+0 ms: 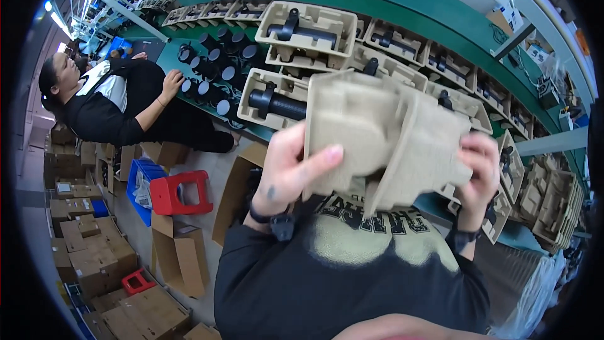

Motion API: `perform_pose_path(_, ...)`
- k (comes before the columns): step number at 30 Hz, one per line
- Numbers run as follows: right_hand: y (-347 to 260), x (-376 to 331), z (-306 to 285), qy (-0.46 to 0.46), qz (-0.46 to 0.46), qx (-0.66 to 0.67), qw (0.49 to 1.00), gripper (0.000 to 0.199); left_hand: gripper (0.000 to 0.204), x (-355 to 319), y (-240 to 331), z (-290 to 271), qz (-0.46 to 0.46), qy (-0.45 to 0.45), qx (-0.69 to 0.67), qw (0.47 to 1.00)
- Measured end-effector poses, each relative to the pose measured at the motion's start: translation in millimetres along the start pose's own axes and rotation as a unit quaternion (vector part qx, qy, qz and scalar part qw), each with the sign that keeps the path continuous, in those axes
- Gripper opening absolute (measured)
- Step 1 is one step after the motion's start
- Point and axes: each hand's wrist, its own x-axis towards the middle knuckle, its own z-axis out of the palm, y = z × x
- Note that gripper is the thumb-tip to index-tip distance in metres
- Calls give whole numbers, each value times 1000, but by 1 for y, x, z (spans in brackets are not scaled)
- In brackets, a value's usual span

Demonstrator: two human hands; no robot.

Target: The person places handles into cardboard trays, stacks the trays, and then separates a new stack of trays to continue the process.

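My left hand is closed on the edge of a beige moulded-pulp tray, its thumb lying across the tray's outer face. A second pulp tray is beside it, tilted against the first, and my right hand grips its far side. Both trays are raised in front of my chest and slightly blurred; whether they touch along the lower gap is hard to tell. Behind them on the green bench stand open pulp trays holding black cylindrical devices. One such filled tray sits on top of another.
On the left, a co-worker stands at the bench by a cluster of black cylinders. Nested pulp trays are stacked at right. An open carton, red stool and blue bin stand on the floor.
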Motion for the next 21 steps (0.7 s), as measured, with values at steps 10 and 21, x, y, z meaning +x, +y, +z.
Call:
perform_pose_path(10,15,-2,4,9,-21,41,999,32,33,-14,10,-23,131,97,-70,984)
perform_pose_path(21,-31,46,26,-207,-115,-9,971,118,20,-16,20,-6,288,-109,374,875)
